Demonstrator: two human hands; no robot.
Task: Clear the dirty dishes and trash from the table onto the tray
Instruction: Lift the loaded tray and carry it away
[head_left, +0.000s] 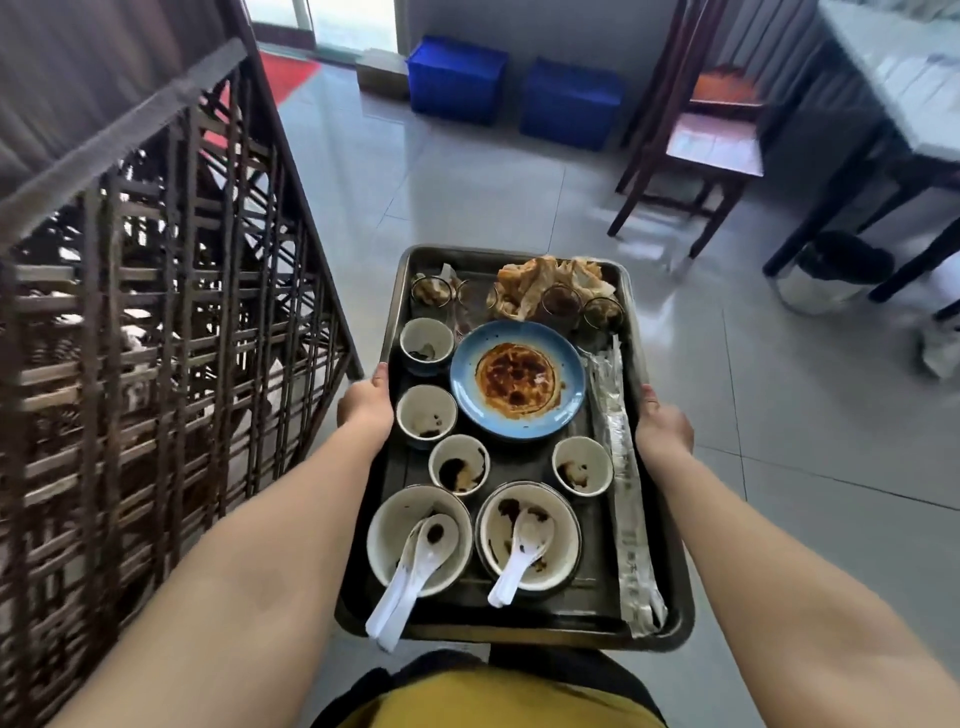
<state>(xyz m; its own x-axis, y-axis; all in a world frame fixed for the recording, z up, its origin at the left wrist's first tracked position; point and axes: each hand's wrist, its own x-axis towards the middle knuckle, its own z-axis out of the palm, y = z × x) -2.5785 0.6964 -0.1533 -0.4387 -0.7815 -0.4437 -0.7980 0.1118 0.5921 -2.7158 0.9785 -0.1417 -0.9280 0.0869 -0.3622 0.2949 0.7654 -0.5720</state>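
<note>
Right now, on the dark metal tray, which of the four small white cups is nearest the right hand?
The small white cup beside the long plastic wrapper, close to the right hand; the other three stand on the tray left of it.

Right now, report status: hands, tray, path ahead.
Left hand, right hand grip tray edges. Tray full: plate, bowls, spoons. Railing left, chair ahead right.

place: restaurant dining room | evidence: wooden chairs (714, 143) at table (893, 67); blue crates (457, 78); tray (545, 631) of dirty dishes (517, 382)
</note>
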